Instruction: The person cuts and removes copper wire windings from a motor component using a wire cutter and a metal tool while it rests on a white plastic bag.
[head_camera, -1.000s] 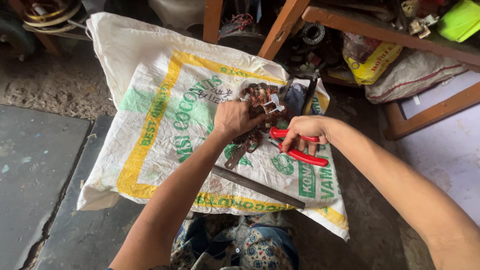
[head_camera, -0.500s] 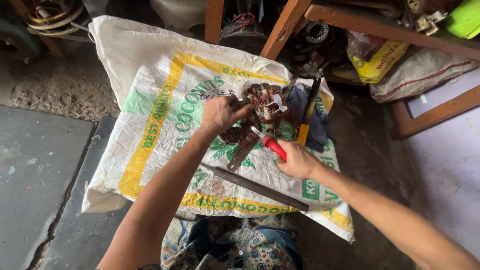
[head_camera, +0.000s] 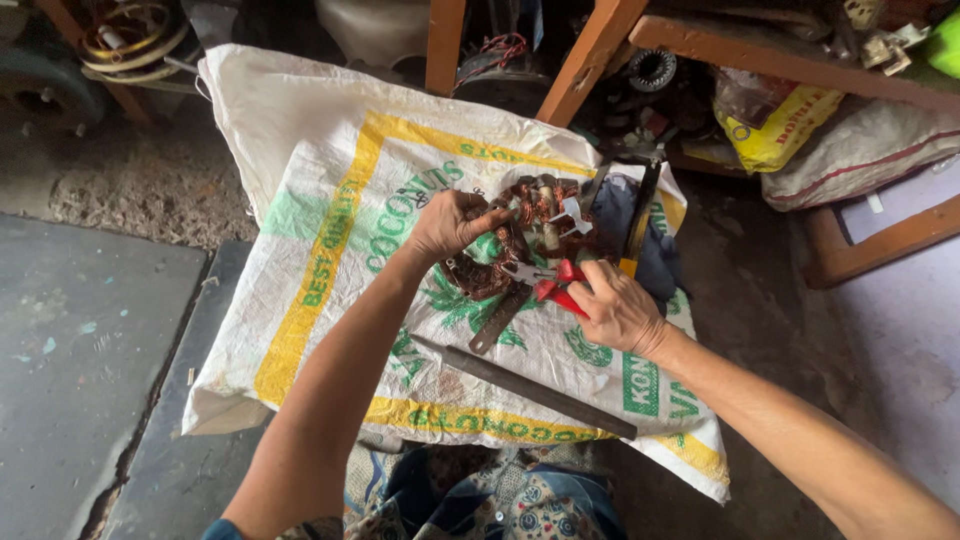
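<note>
Copper-wound motor coil (head_camera: 525, 235) lying on printed sack (head_camera: 330, 230), pinched at its rim by left hand (head_camera: 450, 225). Right hand (head_camera: 615, 305) closed around red-handled pliers (head_camera: 545, 283), tips at coil. Long metal rod (head_camera: 530, 385) just below.

Copper windings (head_camera: 530, 215) look dull reddish metal, pliers (head_camera: 548, 285) have glossy red plastic grips, the sack (head_camera: 330, 200) is rough woven plastic, the rod (head_camera: 540, 392) is matt dark steel.
</note>
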